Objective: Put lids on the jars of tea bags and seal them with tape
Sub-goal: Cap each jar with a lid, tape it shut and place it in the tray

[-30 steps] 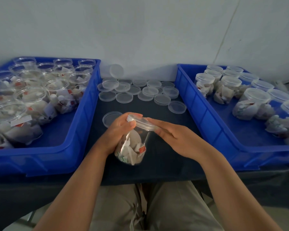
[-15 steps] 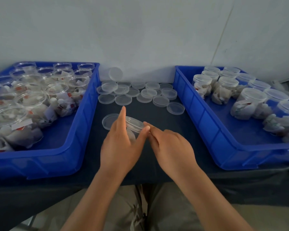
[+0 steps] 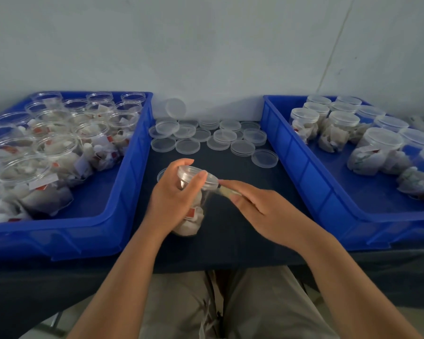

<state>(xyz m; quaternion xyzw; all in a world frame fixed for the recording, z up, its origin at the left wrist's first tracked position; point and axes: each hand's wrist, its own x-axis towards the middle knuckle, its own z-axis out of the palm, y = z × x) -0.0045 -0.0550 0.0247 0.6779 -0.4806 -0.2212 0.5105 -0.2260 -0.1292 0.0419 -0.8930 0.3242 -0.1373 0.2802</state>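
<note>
Lid on, tape going to the rim

The left hand (image 3: pixel 174 201) wraps its fingers round the jar (image 3: pixel 191 217), held slightly tilted over the surface (image 3: pixel 230 231), with the lid (image 3: pixel 197 176) on top. To the jar's right, the right hand (image 3: pixel 262 209) reaches the lid's rim with near-straight fingers at a pale strip (image 3: pixel 228 192), probably tape; whether it is pinched I cannot tell. If the lid sits crooked, the tape could seal a gap; a slack strip may wrinkle or stick to itself.
</note>
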